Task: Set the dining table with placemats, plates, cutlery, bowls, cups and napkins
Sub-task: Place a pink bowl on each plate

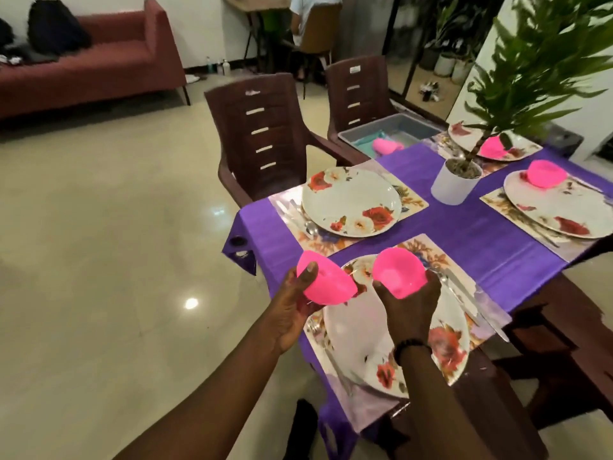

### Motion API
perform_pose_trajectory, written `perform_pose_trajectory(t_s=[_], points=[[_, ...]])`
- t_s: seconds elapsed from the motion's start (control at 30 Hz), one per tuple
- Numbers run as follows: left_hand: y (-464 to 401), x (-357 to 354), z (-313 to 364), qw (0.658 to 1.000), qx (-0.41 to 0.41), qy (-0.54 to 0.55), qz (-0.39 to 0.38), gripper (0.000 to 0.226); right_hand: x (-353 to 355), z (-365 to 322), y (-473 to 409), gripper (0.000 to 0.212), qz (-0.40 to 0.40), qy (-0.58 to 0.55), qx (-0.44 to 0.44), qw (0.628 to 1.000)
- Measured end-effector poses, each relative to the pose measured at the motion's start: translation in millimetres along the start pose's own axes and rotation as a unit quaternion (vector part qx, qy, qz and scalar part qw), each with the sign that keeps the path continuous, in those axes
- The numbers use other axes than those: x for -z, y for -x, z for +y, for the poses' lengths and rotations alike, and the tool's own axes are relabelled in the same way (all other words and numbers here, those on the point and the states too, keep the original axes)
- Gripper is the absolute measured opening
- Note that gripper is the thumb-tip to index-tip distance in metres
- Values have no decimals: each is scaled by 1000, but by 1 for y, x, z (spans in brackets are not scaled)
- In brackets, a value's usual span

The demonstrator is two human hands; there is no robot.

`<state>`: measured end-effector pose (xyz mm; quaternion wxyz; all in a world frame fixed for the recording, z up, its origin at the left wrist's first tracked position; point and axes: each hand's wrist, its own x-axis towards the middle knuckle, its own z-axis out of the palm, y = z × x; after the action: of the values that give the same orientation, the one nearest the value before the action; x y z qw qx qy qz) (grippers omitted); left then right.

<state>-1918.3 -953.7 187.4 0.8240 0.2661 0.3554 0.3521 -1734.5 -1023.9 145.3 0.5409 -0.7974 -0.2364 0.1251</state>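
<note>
My left hand (pixel 292 307) grips a pink bowl (pixel 326 283) over the near corner of the purple-clothed table (pixel 464 234). My right hand (pixel 411 303) holds a second pink bowl (pixel 399 272) above the nearest floral plate (pixel 361 343), which lies on a floral placemat (pixel 428 252) with cutlery (pixel 471 300) beside it. A second floral plate (pixel 351 200) on the left side carries no bowl, with a spoon (pixel 310 228) at its left. Two far plates each bear a pink bowl (pixel 547 174), (pixel 492 147).
A white pot (pixel 456 185) with a tall green plant stands mid-table. A grey tub (pixel 388 132) with a pink cup (pixel 386 146) sits at the far left end. Two brown plastic chairs (pixel 265 137) stand along the left side. A red sofa (pixel 99 61) is behind.
</note>
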Motion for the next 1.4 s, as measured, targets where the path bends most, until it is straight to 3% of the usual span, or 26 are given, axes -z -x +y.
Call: perform_pose_trajectory(t_s=[0.13,0.37,0.53,0.6,0.7,0.8,0.9,1.13,1.3,1.4], points=[[-41,-12,14,1000,25,12,-10,116,-16,17,-36,101,20,54,-6,998],[-87,-17,22,995,68,50,-50,99,-27,33,-63,101,31,122,-44,991],[-112,-10,37,991,88,57,-77,106,-32,30,-68,113,43,195,-93,975],[-124,-5,43,992,87,52,-79,106,-39,3,-65,114,49,148,-94,983],[-144,10,56,988,101,15,-116,101,-64,-56,-56,112,-103,19,-44,994],[-159,25,77,978,125,-37,-164,106,-94,-112,-48,119,-296,15,-3,955],[-176,44,100,968,150,-59,-194,111,-128,-139,-49,84,-363,28,-6,931],[-210,79,142,948,191,-128,-222,102,-185,-139,-44,90,-349,18,-46,936],[-231,63,138,941,199,-149,-228,90,-180,-130,-60,98,-289,-1,-77,954],[-259,47,138,944,194,-187,-188,80,-178,-124,-85,98,-233,22,-71,970]])
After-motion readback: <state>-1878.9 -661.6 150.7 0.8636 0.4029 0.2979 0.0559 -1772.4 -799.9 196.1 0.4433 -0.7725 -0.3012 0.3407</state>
